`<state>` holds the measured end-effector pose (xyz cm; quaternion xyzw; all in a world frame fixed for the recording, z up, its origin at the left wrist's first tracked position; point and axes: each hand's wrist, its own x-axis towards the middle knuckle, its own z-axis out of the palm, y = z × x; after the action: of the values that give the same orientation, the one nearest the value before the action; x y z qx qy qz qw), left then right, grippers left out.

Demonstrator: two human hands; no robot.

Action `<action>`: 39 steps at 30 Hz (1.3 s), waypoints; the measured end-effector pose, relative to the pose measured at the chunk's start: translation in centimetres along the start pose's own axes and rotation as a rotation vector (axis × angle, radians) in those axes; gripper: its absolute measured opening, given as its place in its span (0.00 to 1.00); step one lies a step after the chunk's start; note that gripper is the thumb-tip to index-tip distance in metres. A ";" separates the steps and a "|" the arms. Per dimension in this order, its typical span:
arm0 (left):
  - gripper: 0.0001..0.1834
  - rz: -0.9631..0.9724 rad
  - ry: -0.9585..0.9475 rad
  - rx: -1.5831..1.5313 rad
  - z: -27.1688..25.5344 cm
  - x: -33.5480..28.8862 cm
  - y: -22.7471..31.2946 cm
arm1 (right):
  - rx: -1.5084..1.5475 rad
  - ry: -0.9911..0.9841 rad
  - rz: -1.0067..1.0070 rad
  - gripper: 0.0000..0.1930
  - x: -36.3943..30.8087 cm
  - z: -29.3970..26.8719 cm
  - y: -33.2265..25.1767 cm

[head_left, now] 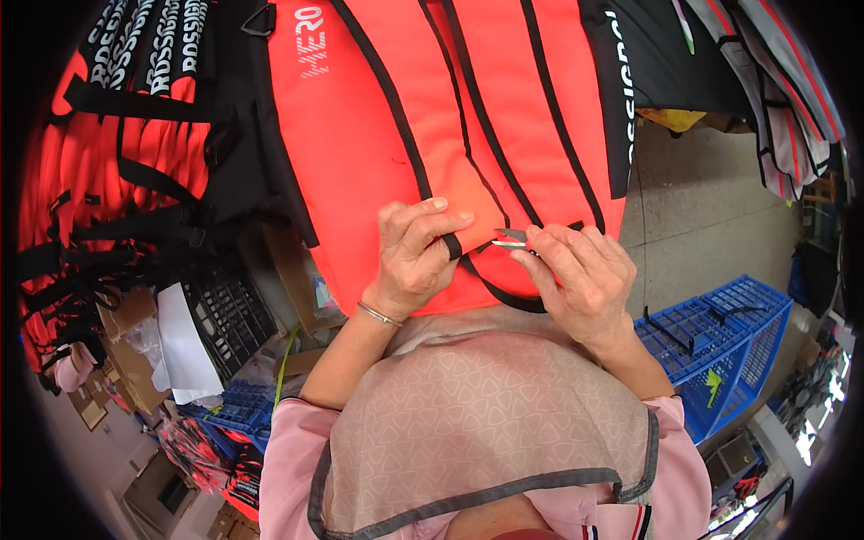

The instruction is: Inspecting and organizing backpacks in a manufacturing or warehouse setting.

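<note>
A large red-orange bag (346, 153) with black webbing straps and black side panels lies in front of me. My left hand (412, 256) is closed on a black-edged flap of the bag (457, 202), fingers curled over its edge and strap. In my right hand (580, 274) is a pair of small metal thread snips (510, 239). Their two pointed blades stand apart beside the flap's corner, close to the left fingers. The handle of the snips is hidden in my palm. I cannot tell whether a thread lies between the blades.
A stack of similar red and black bags (153, 153) is at the left. Blue plastic crates (720, 328) stand on the floor at right. Grey bags with red stripes (783, 99) hang at the upper right. Cardboard and a white sheet (186, 337) lie at lower left.
</note>
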<state>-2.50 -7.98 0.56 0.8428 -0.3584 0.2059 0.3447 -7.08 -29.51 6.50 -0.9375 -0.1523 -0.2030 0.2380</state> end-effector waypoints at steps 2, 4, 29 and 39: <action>0.18 -0.003 -0.002 0.000 0.0 0.0 0.0 | -0.009 -0.019 -0.016 0.15 0.0 0.0 0.1; 0.18 -0.004 -0.005 0.000 0.0 0.0 0.0 | -0.003 -0.023 -0.025 0.15 0.0 0.1 0.2; 0.19 -0.526 -0.014 -0.403 0.1 0.6 1.2 | 0.877 -0.187 0.817 0.11 1.2 0.4 0.6; 0.19 -0.491 -0.014 -0.369 0.3 0.7 1.4 | 0.516 -0.185 0.524 0.12 1.4 -0.1 0.1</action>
<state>-3.05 -9.19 1.34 0.8288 -0.1775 0.0421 0.5290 -5.86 -29.37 7.12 -0.8683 0.0258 -0.0045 0.4954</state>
